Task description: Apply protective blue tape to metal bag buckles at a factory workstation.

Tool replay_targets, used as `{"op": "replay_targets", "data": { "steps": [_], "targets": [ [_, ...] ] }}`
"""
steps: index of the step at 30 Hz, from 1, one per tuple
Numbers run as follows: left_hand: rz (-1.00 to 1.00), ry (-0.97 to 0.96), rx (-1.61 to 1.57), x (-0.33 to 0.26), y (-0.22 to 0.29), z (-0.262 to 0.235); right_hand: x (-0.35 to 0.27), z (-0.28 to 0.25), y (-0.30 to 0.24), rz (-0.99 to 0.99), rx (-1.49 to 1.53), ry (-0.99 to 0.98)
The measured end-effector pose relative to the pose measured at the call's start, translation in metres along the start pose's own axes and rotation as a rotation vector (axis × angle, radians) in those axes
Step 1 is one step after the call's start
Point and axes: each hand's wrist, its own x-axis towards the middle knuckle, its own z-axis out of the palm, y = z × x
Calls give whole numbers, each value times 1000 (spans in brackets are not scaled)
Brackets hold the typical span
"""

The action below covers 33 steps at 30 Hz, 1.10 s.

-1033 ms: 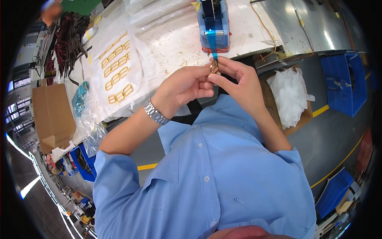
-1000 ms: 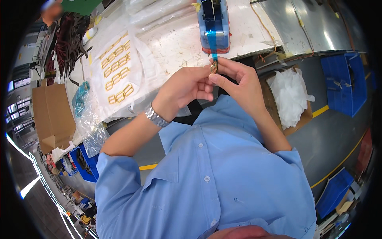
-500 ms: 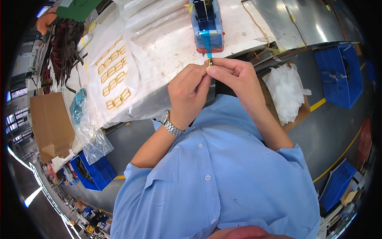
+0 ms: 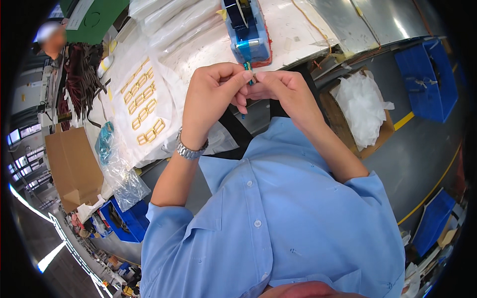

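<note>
My left hand [image 4: 206, 94] and my right hand [image 4: 288, 92] meet just off the table's front edge, fingertips pinched together. Between them is a small gold metal piece [image 4: 251, 76] with shiny blue tape [image 4: 247, 65] on it; the fingers cover most of its shape. Directly beyond stands a blue tape dispenser [image 4: 252, 52], a strip of blue film at its front. Whether that strip still joins the tape on the piece, I cannot tell. To the left, several gold rectangular buckles [image 4: 144, 117] lie in rows on a white sheet [image 4: 166, 107].
Clear plastic-wrapped rolls [image 4: 174, 30] lie at the back of the table. A brown carton [image 4: 74, 166] and a clear bag [image 4: 124, 184] are at left. On the right stand a box of white wrapping [image 4: 360, 109] and a blue bin [image 4: 427, 82]. A person [image 4: 51, 39] is far left.
Both hands have shifted left and slightly away from me, and the left wrist has turned. The blue strip stretched from dispenser to piece looks shorter, with blue tape now over the gold.
</note>
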Motion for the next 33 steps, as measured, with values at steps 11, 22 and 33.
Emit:
{"op": "replay_targets", "data": {
  "steps": [11,22,33],
  "targets": [
    [-131,-165,10,20,24,-26,12,8,-12,-293,-177,-21],
    [-533,-171,-362,39,37,-40,17,17,-14,-272,-128,51],
    [742,271,665,-17,3,13,19,20,-16,-291,-194,132]
  ]
}}
